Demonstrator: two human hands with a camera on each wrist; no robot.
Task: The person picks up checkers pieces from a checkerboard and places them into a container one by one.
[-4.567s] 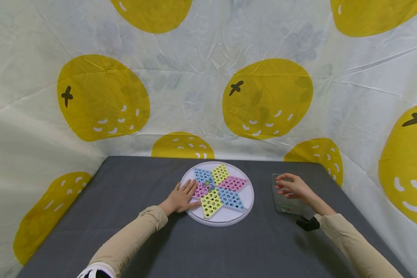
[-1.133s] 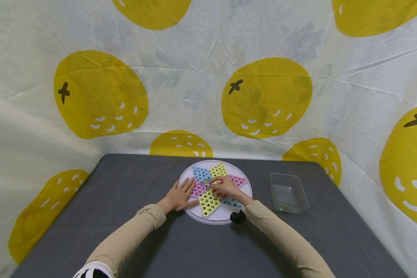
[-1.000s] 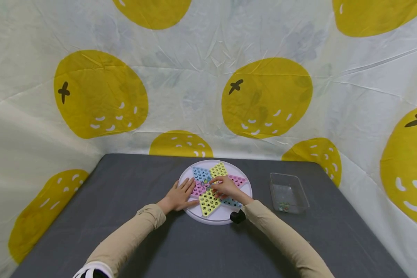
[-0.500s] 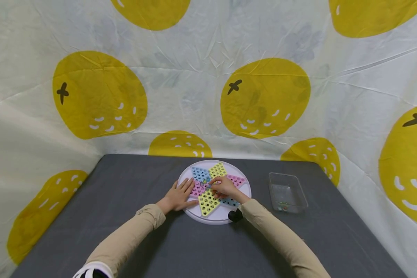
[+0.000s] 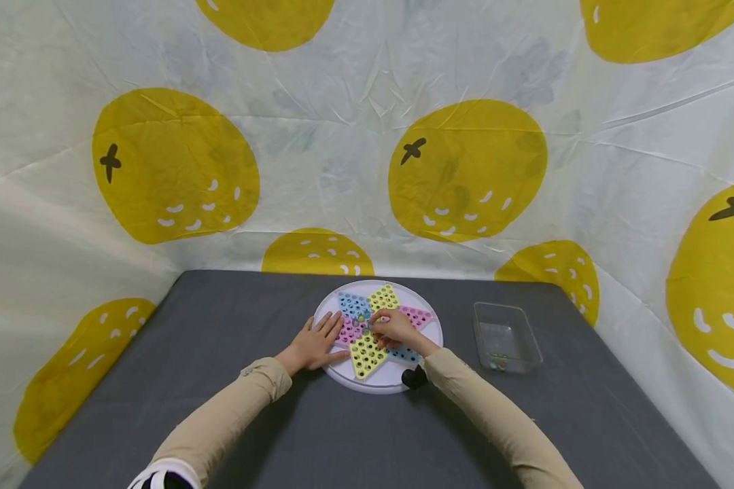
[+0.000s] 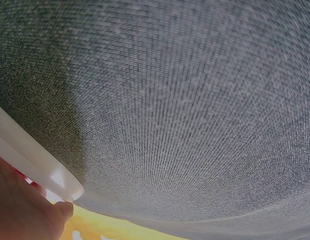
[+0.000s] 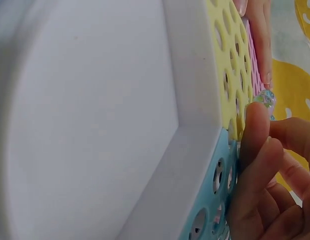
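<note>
Sleeves [image 5: 220,421] of beige fabric cover both my forearms, which reach forward over the grey desk [image 5: 318,441]. A small black device [image 5: 412,377] sits at my right wrist, at the near rim of the board.

My left hand [image 5: 315,345] lies flat, fingers straight, on the left edge of the round white game board [image 5: 425,339]. In the left wrist view the white rim [image 6: 29,162] shows beside my thumb, with the desk cloth filling the remainder.

My right hand [image 5: 395,329] rests over the middle of the board, fingers curled. In the right wrist view my thumb and fingertips [image 7: 257,127] pinch a small clear marble [image 7: 265,98] just above the perforated star, at the junction of the yellow section [image 7: 230,75] and the blue section [image 7: 215,200]. Whether the marble touches a hole cannot be determined.

The star insert carries yellow, pink and blue perforated points; the far yellow point [image 5: 383,297] lies beyond my right hand.

To the right, well apart from the board, stands a clear plastic tray [image 5: 526,336] holding a few small marbles [image 5: 497,363] at its near end.

Behind the desk hangs a white backdrop [image 5: 342,136] printed with yellow fruit.
</note>
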